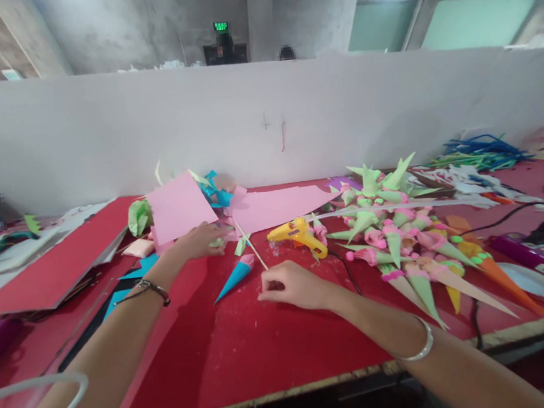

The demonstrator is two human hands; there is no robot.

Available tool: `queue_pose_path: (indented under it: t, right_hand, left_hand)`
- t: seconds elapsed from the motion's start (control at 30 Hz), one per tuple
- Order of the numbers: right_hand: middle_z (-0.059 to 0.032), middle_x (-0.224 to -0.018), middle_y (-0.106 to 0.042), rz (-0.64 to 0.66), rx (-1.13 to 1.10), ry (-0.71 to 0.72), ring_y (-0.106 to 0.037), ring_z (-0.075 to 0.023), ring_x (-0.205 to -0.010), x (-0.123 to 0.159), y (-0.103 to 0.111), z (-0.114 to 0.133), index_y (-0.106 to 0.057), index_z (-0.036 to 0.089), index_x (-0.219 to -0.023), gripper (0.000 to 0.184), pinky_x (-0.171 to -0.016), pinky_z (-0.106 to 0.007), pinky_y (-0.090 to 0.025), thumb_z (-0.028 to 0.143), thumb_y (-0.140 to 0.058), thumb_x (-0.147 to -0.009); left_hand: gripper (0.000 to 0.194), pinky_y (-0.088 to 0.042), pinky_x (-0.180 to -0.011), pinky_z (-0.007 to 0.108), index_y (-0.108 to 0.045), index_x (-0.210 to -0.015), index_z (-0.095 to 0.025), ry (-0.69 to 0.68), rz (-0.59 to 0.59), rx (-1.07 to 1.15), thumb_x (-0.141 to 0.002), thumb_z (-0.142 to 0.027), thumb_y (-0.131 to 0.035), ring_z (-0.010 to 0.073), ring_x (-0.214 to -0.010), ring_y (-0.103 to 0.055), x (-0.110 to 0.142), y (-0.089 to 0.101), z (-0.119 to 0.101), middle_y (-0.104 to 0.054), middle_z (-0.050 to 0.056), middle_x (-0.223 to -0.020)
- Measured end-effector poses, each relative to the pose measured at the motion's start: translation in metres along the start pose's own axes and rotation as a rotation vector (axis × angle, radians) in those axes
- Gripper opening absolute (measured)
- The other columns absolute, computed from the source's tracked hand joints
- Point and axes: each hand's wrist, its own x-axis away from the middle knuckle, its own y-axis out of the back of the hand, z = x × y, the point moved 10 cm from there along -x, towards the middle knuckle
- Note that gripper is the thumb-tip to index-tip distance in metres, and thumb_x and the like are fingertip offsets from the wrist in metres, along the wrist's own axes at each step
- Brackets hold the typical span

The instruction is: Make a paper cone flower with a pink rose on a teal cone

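Wooden and thin, the stick (pixel 252 246) slants above the middle of the red table (pixel 248 360), its near end at the curled fingers of your right hand (pixel 294 285), and I cannot tell whether they clamp it. Your left hand (pixel 199 242) is beside the pink sheet (pixel 180 203), its grip also unclear to me, while 1 blue cone (pixel 235 278) lies between your 2 hands. Farther right are 1 yellow glue gun (pixel 300 232) and many colourful cones (pixel 394 247).
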Motion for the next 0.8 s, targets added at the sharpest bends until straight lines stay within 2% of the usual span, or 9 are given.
queue_pose_path:
  t: [0.1,0.2,0.33,0.43,0.53,0.8]
  right_hand:
    - [0.0014,-0.058,-0.056,-0.004,0.021,0.018,-0.047,-0.0078,-0.053,0.001,0.000,0.002,-0.055,0.014,-0.063,0.019,-0.052,-0.018,-0.032,0.028,-0.055,-0.076]
    - [0.0011,-0.059,-0.056,-0.038,0.009,0.017,-0.049,-0.0085,-0.055,0.001,0.003,0.002,-0.056,0.015,-0.064,0.018,-0.053,-0.019,-0.034,0.027,-0.055,-0.076]
    - [-0.0008,-0.072,-0.059,-0.246,-0.092,0.013,-0.053,-0.0097,-0.064,0.003,0.024,0.004,-0.057,0.016,-0.079,0.011,-0.058,-0.019,-0.040,0.024,-0.048,-0.080]
    - [-0.0022,-0.081,-0.057,-0.386,-0.137,0.043,-0.053,-0.0110,-0.074,0.008,0.038,0.010,-0.055,0.019,-0.093,0.015,-0.064,-0.021,-0.043,0.022,-0.045,-0.082]
    - [-0.0032,-0.085,-0.056,-0.405,-0.160,0.070,-0.054,-0.0116,-0.078,0.009,0.039,0.015,-0.054,0.020,-0.096,0.016,-0.066,-0.022,-0.045,0.021,-0.045,-0.082]
    - [-0.0055,-0.092,-0.061,-0.394,-0.161,0.043,-0.056,-0.0146,-0.087,0.007,0.034,0.014,-0.060,0.018,-0.092,0.017,-0.078,-0.029,-0.044,0.023,-0.049,-0.080]
  left_hand:
    - [0.042,-0.036,-0.074,0.034,-0.062,-0.094,-0.020,0.021,0.026,-0.008,-0.059,-0.043,-0.063,0.0262,-0.088,-0.049,0.004,-0.003,0.001,-0.058,0.009,-0.093]
    - [0.041,-0.035,-0.078,0.036,-0.060,-0.094,-0.016,0.039,-0.061,0.040,-0.064,-0.044,-0.059,0.0265,-0.091,-0.047,0.015,0.010,-0.013,-0.057,0.008,-0.093]
    - [0.042,-0.040,-0.074,0.026,-0.048,-0.103,-0.015,-0.024,-0.182,0.214,-0.074,-0.045,-0.050,0.0169,-0.084,-0.050,0.034,0.031,-0.056,-0.053,0.004,-0.094]
    - [0.048,-0.042,-0.068,0.026,-0.048,-0.099,-0.016,-0.088,-0.244,0.294,-0.066,-0.050,-0.058,0.0156,-0.076,-0.051,0.046,0.040,-0.086,-0.052,0.004,-0.087]
    - [0.048,-0.042,-0.068,0.028,-0.048,-0.098,-0.017,-0.129,-0.312,0.375,-0.065,-0.049,-0.060,0.0162,-0.076,-0.051,0.053,0.047,-0.102,-0.053,0.005,-0.088]
    - [0.044,-0.044,-0.072,0.029,-0.046,-0.098,-0.018,-0.153,-0.330,0.415,-0.069,-0.049,-0.057,0.0177,-0.084,-0.052,0.059,0.047,-0.118,-0.052,0.007,-0.092]
